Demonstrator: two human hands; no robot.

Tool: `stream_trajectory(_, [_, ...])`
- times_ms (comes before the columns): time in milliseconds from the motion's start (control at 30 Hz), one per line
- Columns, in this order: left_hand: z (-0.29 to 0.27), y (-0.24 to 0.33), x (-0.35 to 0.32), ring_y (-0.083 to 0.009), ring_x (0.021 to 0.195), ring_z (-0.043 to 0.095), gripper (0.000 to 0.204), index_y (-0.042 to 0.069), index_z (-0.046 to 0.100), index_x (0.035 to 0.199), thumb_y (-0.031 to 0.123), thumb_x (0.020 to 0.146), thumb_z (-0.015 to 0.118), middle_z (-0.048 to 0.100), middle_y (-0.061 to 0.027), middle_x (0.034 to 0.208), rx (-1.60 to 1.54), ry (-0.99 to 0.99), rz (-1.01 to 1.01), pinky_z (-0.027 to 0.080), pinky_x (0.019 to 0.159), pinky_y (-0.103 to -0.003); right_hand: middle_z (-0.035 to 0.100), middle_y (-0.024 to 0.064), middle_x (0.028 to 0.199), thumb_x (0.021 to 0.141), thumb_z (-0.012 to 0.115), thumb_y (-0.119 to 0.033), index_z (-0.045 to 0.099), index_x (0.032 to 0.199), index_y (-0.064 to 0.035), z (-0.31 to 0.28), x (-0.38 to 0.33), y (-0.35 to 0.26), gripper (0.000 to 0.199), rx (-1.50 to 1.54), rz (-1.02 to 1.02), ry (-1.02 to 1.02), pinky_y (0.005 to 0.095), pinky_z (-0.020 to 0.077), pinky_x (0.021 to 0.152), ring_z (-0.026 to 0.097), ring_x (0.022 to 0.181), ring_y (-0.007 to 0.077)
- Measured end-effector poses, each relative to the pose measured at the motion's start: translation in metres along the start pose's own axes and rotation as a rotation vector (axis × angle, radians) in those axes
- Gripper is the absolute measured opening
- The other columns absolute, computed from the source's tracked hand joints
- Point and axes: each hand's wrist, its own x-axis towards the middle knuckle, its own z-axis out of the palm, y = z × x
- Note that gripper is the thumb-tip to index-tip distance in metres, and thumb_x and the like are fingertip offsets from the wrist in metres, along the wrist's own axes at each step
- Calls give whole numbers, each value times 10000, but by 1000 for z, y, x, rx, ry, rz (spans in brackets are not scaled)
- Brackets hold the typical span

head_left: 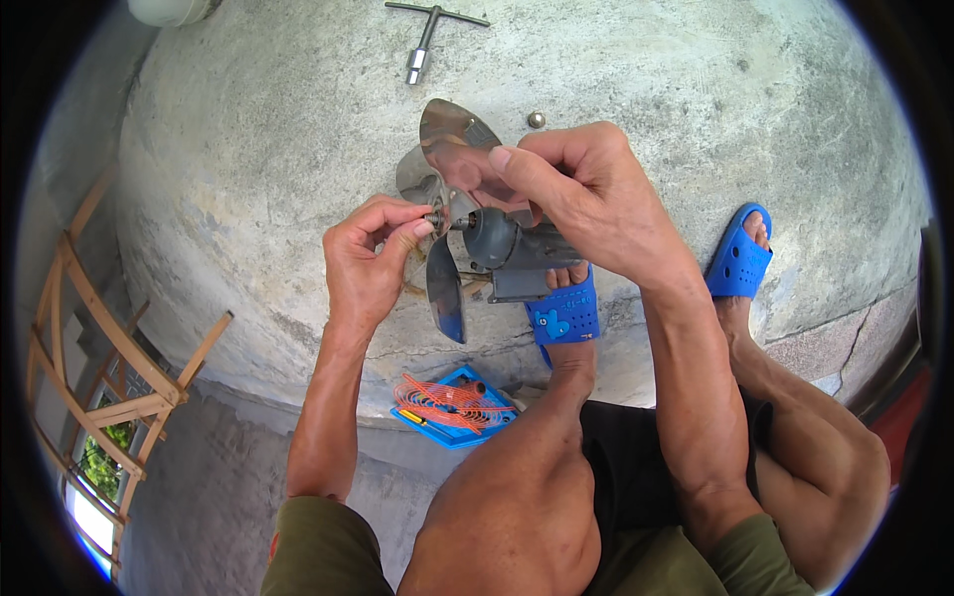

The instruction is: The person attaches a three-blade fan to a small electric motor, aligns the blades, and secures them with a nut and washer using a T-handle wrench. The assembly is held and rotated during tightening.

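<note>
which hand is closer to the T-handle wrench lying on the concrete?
Right. The right hand grips the propeller blade just below the T-handle wrench; the left hand pinches the shaft end lower and further left, more distant. Neither touches it.

Outdoor repair spot; concrete slab (696, 89); T-handle wrench (427, 35); wooden frame (109, 338)

Head-worn fisheye looks steeply down, close over the concrete floor (696, 89).

Bright, even daylight fills the scene, casting only soft shadows. A glossy glare sits on the metal blade (449, 134) just above the left hand (363, 263). Focus is sharp centrally; fisheye bending and black vignetting crowd the rim.
</note>
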Motion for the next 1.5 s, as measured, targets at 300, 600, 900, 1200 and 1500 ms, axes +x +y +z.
stream_trajectory(300, [-6,-4,5,-133,1022,721,167,-31,865,1143,-112,1003,822,805,-86,1118,15,-16,23,572,935,-285,483,30,570,1096,728,-290,748,830,92,4,0,-6,465,-113,-39,18,375,382,525,434,593,90])
stream_trajectory(600, [-6,-2,4,-143,1033,722,163,-36,859,1145,-111,1006,819,805,-97,1125,9,-31,9,573,952,-293,453,59,563,1087,732,-256,731,815,91,2,5,5,442,-64,-93,-3,389,365,523,410,586,98])
stream_trajectory(900, [-6,1,5,-139,1031,728,159,-45,857,1153,-105,1012,817,807,-98,1121,10,-46,14,574,950,-288,474,88,556,1066,712,-232,737,799,89,6,6,-5,418,-162,-91,49,384,405,527,441,574,108])
stream_trajectory(1200, [-5,2,3,-130,1032,730,149,-41,852,1161,-85,1026,805,800,-95,1148,60,-43,39,580,938,-284,811,130,791,1155,702,-260,803,978,115,-2,8,-13,427,-223,27,-70,305,586,692,766,800,128])
stream_trajectory(1500, [-3,2,8,-251,1475,614,146,32,870,1108,-18,972,850,659,-164,1632,101,-47,58,549,1190,-425,653,89,627,1079,662,-252,807,881,83,4,8,-1,415,-139,-55,26,356,479,565,570,611,117])
